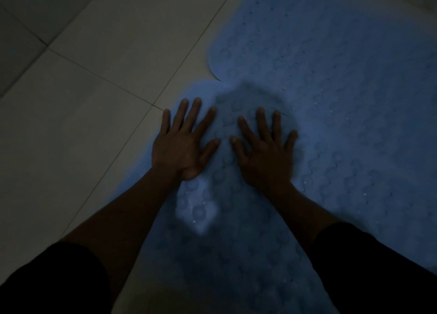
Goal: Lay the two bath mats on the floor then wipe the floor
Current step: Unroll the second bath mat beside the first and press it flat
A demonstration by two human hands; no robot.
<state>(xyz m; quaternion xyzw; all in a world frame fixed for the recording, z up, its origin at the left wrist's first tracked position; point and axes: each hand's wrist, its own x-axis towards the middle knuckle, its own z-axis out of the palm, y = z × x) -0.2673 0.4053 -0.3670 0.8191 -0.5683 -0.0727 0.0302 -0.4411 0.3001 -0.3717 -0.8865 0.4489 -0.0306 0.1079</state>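
Both hands are pressing flat with fingers spread, gripping nothing: the left hand and right hand are smoothing the near blue rubber bath mat. At one o'clock, a second blue mat is lying, apparently overlapping it. Wiping the pale tiled floor seemingly remains.

two blue bath mats, two hands

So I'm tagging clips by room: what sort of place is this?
Probably a bathroom floor, dimly lit: pale square floor tiles and two blue rubbery bath mats, one overlapping the other, both hands pressing flat on the nearer mat.
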